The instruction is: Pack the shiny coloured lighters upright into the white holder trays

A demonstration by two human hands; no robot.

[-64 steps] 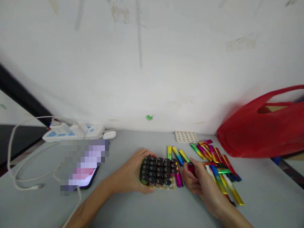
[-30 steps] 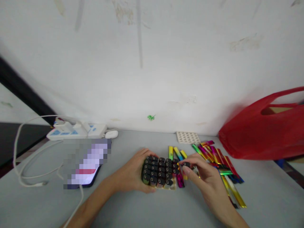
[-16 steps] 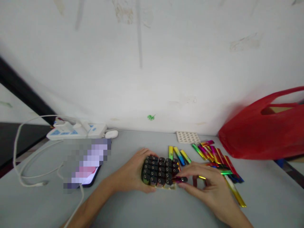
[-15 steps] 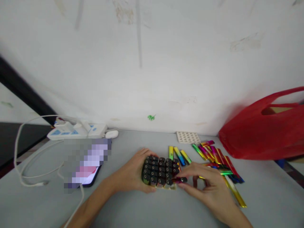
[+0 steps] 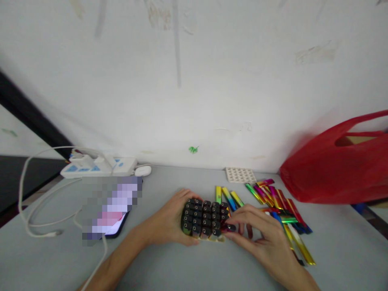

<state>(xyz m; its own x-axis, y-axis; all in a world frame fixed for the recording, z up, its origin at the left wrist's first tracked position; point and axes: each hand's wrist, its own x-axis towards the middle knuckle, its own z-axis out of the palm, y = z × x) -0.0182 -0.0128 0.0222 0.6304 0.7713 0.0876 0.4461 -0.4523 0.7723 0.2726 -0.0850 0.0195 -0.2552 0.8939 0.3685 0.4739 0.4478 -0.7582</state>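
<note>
a: what crowds the far left?
b: the cable [image 5: 21, 194] loops there, with a strand right by the left forearm, and the phone [image 5: 115, 224] lies beside it.
a: and the left hand [image 5: 172, 222]?
b: cupped round the left side of the cluster [image 5: 198, 218], mid-table: black-tipped sticks packed upright, a pale edge showing beneath. it looks light but top-heavy, so i'd steady it low; hard squeezing could splay the rows.
a: just right of that?
b: loose sticks [image 5: 218, 194] lie behind the cluster's right edge. at that edge, one stick [image 5: 231, 228] is pinched between thumb and forefinger of the right hand [image 5: 265, 238]. stiff, i'd guess, with a slippery shine; the black tip seems the surer hold.
a: room?
b: best on the near side of the table [image 5: 194, 266]. the rack [image 5: 240, 175] sits near the wall, the pile [image 5: 286, 220] hems in the right hand, and the bag [image 5: 330, 173] stands at the table's right edge.
</note>
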